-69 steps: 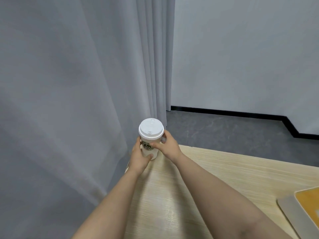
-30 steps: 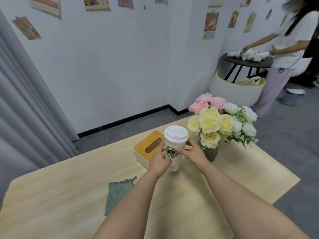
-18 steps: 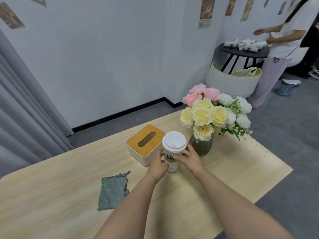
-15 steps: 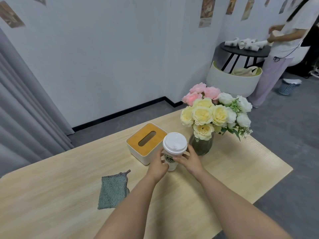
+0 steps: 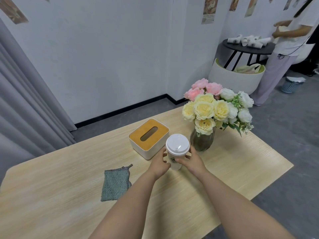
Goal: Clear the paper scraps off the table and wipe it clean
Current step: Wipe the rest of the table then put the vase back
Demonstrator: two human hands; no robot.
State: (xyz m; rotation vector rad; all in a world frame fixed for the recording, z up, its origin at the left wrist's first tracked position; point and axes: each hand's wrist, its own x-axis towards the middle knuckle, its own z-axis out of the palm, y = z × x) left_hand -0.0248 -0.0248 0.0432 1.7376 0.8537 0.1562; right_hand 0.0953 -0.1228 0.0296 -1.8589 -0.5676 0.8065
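A white paper cup with a white lid stands upright on the light wooden table, between the tissue box and the vase. My left hand grips its left side and my right hand grips its right side. A grey-green knitted cloth lies flat on the table to the left of my left arm. No paper scraps show on the table.
A white tissue box with an orange-brown top sits behind the cup. A glass vase of yellow, pink and white flowers stands to its right. A person stands by a black round table at the far right. Grey curtains hang on the left.
My view swung from the curtain corner to the table's middle while both hands carried the cup. The cup came down from above the table to stand beside the tissue box and vase.
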